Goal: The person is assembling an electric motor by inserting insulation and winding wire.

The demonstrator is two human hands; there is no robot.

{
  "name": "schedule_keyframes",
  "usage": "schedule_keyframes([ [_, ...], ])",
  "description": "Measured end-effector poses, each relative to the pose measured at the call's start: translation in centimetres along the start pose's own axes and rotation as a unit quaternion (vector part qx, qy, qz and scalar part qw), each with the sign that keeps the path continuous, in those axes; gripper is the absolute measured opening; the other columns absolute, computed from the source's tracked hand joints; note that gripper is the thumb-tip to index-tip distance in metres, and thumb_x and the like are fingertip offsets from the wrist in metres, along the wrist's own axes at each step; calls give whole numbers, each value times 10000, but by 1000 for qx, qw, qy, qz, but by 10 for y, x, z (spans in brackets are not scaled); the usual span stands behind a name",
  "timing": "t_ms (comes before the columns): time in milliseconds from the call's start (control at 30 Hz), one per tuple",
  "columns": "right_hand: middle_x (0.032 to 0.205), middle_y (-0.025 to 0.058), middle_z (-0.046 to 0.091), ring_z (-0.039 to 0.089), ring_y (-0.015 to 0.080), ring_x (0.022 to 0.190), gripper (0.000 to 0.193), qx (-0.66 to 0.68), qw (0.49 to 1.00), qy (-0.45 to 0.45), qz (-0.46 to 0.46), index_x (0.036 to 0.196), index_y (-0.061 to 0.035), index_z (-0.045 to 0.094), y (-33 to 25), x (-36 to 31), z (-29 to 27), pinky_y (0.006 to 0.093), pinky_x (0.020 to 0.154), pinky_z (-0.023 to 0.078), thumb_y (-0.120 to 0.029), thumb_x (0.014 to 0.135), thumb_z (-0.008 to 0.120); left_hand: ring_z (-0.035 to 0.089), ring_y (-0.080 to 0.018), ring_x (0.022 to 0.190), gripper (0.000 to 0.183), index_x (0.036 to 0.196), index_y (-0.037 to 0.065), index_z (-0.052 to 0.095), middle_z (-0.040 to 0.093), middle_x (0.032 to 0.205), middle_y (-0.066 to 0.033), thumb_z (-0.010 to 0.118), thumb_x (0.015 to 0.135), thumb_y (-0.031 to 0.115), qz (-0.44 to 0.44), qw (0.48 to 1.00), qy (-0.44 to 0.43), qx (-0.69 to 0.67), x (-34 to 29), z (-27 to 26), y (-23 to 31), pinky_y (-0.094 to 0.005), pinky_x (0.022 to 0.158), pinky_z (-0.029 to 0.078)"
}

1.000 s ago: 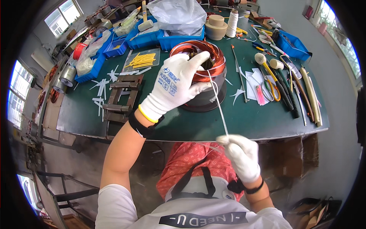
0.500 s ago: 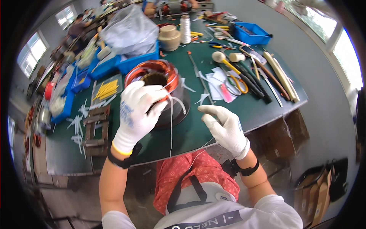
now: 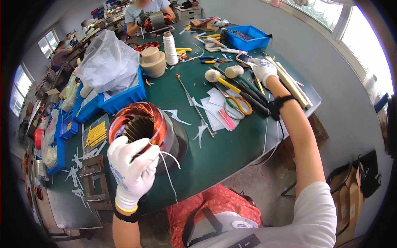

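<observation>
My left hand (image 3: 134, 169), in a white knit glove, is closed at the near rim of a wound stator (image 3: 159, 126) with copper coils and a dark slotted core. Its thumb and fingers pinch a white cord (image 3: 168, 175) at the coil; one end curls right, another hangs down. My right hand (image 3: 264, 71), gloved alike, is stretched far out to the right side of the table. Its fingers are extended beside a smartphone (image 3: 245, 59), over the long tools there; the fingertips are partly hidden, and no held thing shows.
Mallets (image 3: 213, 76), scissors (image 3: 237, 108) and paper pieces (image 3: 213, 120) lie at centre right. A thread spool (image 3: 170, 48), stacked round blocks (image 3: 153, 62) and blue bins (image 3: 124, 97) stand farther back. A brown metal frame (image 3: 97, 182) lies at left. Across the table, a person handles another wound part (image 3: 157, 20).
My right hand has moved from near the table's front edge far out to the right-hand tools. My left hand stays at the stator's coil. The view has shifted, bringing the person opposite more into sight.
</observation>
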State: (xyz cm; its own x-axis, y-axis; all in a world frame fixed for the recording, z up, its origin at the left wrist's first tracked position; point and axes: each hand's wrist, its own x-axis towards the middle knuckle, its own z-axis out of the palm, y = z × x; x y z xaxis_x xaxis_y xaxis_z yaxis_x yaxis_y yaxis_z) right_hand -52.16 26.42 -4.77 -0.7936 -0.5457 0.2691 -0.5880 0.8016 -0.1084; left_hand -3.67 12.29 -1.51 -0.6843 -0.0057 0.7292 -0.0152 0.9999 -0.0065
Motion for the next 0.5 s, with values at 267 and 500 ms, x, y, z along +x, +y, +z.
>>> schedule_keyframes([
  [267,1074,134,696,657,301,1044,319,-77,993,-63,-68,1150,-180,682,-19,68,46,400,905,507,-140,852,574,540,-273,840,186,957,189,664,632,992,-38,708,776,180,-28,999,2,-16,-10,1,-9,-442,815,424],
  [500,848,127,677,625,185,803,214,359,896,195,-176,1035,-20,693,-59,-62,-53,309,771,493,-39,872,556,559,-228,845,226,986,192,673,626,992,-7,693,762,199,4,999,28,-18,4,-4,-8,-422,814,425],
])
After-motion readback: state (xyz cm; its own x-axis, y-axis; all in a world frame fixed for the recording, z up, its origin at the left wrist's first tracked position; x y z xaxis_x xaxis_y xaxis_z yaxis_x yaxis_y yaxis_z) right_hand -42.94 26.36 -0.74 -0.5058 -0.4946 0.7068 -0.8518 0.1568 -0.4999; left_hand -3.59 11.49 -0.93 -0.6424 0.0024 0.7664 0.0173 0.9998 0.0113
